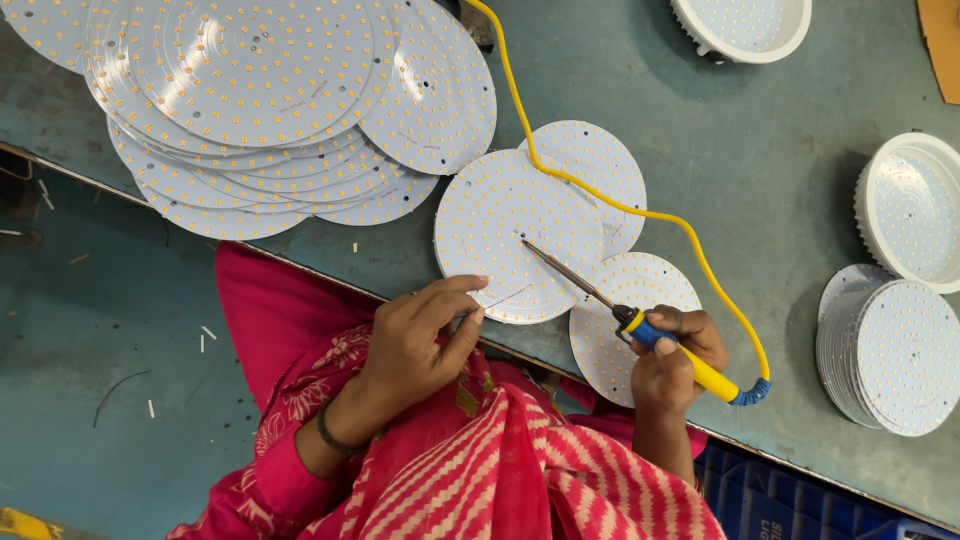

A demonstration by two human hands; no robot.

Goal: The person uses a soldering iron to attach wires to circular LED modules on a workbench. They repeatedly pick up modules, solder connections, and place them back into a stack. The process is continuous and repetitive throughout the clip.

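Round LED boards (515, 235), white discs dotted with small yellow chips, lie overlapping near the table (760, 180) edge, a larger heap (260, 100) spread beyond them and a neat stack (890, 355) off to the right. Right hand (672, 360), fingers closed around a yellow-handled soldering iron (640, 325), sets its tip on the middle board. Left hand (420, 335) pinches a thin wire (508, 297) at that board's near rim.

A grey-green worktable (620, 90) is seen under even light — beside it a teal floor (90, 330) littered with small white scraps (207, 333).
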